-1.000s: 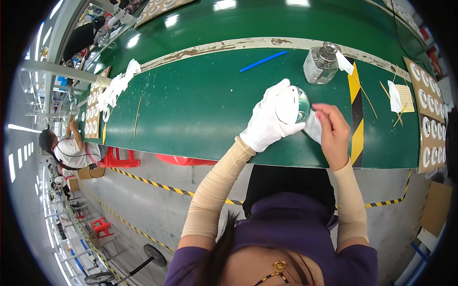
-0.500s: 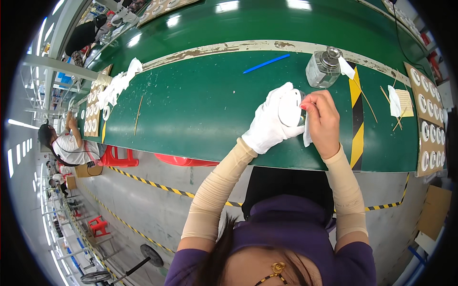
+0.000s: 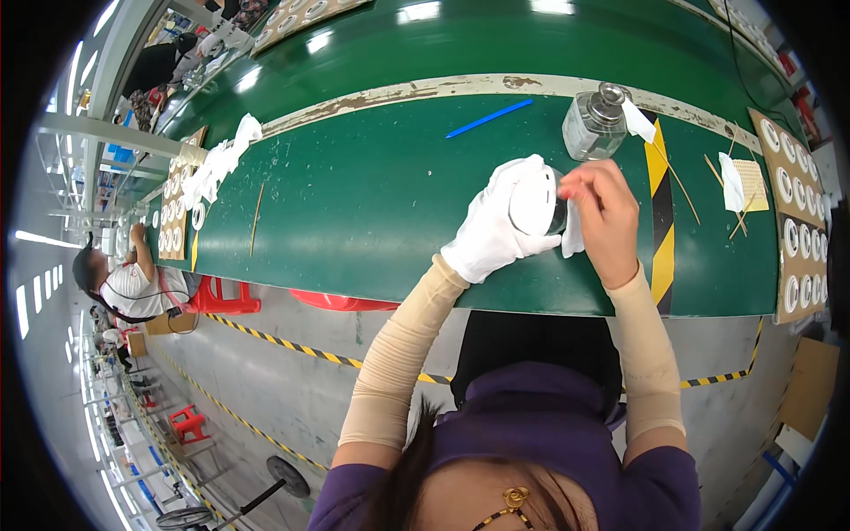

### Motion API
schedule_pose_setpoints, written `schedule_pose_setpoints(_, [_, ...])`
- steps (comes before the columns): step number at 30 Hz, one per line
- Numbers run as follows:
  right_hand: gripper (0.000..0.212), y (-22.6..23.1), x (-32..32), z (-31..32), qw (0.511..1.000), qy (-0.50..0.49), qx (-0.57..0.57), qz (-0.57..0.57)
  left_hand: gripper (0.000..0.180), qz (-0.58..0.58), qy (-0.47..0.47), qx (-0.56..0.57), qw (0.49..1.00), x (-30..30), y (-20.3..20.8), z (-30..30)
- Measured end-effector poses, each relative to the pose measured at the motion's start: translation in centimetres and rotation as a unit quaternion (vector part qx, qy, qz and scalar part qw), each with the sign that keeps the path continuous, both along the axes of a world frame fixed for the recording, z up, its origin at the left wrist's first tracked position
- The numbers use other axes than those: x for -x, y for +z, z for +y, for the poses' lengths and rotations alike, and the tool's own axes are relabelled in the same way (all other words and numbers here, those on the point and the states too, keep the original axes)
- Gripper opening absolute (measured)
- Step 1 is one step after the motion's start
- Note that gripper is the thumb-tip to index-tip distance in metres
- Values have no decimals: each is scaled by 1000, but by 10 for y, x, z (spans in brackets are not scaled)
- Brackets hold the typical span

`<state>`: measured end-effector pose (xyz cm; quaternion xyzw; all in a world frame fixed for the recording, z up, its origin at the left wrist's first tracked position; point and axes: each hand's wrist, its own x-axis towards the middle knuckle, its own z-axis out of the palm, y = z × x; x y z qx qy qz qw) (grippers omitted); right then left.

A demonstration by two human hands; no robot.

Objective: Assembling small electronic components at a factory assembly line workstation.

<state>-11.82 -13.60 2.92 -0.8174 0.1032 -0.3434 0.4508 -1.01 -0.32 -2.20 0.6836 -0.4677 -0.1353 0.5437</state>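
Apparently the piece being worked on is the round white disc (image 3: 532,203), held up over the green table (image 3: 354,212), on the person's side of the glass bottle (image 3: 591,131) and a little to its left. The gloved left hand (image 3: 492,223) has its grip wrapped round the disc from the left, flat white face up. The bare right hand (image 3: 606,217), nearer the person than the bottle, has its fingers curled on a white cloth (image 3: 574,233), thumb and forefinger bunched at the disc's dark, glossy side. Whatever those fingertips pinch is too small for me to make out.

I'd judge this a wiping or tidying step along that side; the next move calls for a steady left grip and a light right touch.

Further out, a blue stick (image 3: 489,119) lies left of the bottle. Right of the bottle run striped tape (image 3: 660,265), a yellow pad (image 3: 754,177) and, farthest over, a brown board (image 3: 783,263) of white rings (image 3: 788,185). Far left of the bottle, a co-worker (image 3: 133,288) sits by the table.
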Motion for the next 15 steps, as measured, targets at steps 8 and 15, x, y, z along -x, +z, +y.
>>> schedule_pose_setpoints(8, [13, -18, 3, 4, 988, 3, 137, -72, 93, 36, 5, -12, 999, 3, 3, 0])
schedule_pose_setpoints(15, [7, -20, -6, 2, 976, -22, 203, -73, 94, 27, 11, -9, 1000, 2, -1, -1])
